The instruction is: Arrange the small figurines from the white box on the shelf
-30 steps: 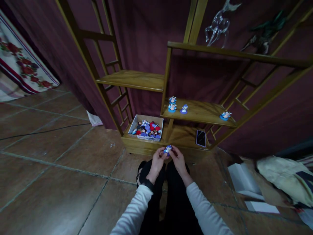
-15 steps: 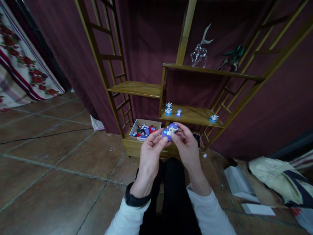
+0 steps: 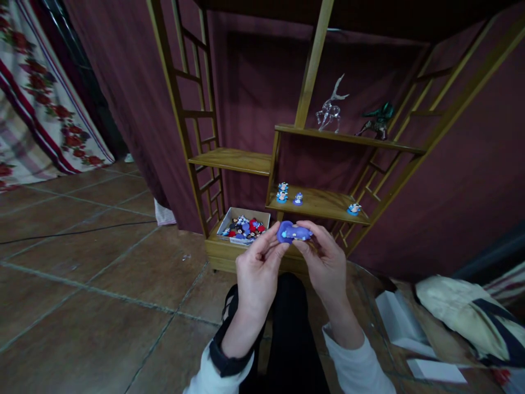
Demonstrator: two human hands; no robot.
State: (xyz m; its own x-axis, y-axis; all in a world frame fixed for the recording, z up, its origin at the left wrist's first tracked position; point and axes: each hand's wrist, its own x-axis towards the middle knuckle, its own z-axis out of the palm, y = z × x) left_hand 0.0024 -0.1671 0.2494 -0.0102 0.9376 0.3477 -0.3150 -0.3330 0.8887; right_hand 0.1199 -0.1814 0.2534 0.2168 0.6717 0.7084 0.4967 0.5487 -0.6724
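Between my two hands is a small purple figurine (image 3: 296, 233), turned on its side with its round base toward the left. My left hand (image 3: 259, 268) pinches the base between thumb and fingers. My right hand (image 3: 324, 260) is closed on the other end of it. Behind the hands, on the lower shelf (image 3: 322, 207), stand a similar purple figurine (image 3: 298, 198) and two blue-based figurines (image 3: 281, 196) at the left. Another blue-based figurine (image 3: 354, 209) is near the shelf's right end. A box (image 3: 223, 225) full of small figurines sits below, to the left.
A clear deer ornament (image 3: 330, 109) and a dark green figure (image 3: 378, 120) stand on the upper shelf. White boxes (image 3: 404, 323) and a cream-coloured bag (image 3: 459, 312) lie on the tiled floor at right. A black cable (image 3: 102, 228) crosses the floor at left.
The purple figurine has been turned in my hands, from nearly upright to lying sideways. My view has tilted up a little, so the shelves sit lower in it.
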